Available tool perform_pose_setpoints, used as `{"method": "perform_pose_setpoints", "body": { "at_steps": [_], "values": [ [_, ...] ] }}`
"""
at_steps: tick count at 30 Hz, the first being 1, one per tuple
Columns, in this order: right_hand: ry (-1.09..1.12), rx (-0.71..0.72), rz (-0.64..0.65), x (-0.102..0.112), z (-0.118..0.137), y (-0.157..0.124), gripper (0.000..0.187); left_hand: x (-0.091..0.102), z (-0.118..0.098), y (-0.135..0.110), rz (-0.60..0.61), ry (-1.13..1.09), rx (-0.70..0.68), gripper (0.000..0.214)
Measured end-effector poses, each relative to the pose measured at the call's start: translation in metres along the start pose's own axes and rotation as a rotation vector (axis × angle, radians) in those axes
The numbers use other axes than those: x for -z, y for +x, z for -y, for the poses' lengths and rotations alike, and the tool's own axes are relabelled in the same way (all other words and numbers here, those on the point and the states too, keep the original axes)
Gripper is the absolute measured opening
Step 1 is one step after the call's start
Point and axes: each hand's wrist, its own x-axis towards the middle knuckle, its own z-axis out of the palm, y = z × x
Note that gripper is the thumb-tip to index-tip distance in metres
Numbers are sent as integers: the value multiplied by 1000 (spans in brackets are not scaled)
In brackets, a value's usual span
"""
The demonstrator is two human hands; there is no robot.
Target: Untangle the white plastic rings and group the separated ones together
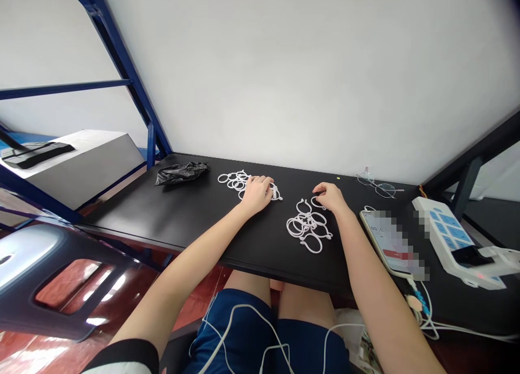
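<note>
White plastic rings with small knobbed ends, like curtain rings, lie in two piles on a black desk. My left hand is over the left pile of rings, its fingers bent down and closed among them; its fingertips partly hide the rings there. At the far side of the right pile of rings, my right hand has its thumb and fingers pinched at a single white ring. That ring's right side is covered by the hand.
A crumpled black plastic bag lies at the desk's left. To the right are eyeglasses, a phone on a charging cable and a white power strip. White cables cross my lap. A grey plastic stool stands left.
</note>
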Motion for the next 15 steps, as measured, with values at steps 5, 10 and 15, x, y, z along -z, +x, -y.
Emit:
{"method": "perform_pose_setpoints", "body": {
  "at_steps": [5, 10, 15],
  "values": [
    [53, 43, -39, -2, 5, -1, 32, 8, -4, 0, -84, -28, -12, 25],
    [202, 109, -167, -4, 17, -7, 24, 12, -9, -1, -135, -58, -43, 23],
    [298, 250, -252, -9, 34, -16, 18, 12, -11, -1, -118, -80, -125, 19]
  ]
}}
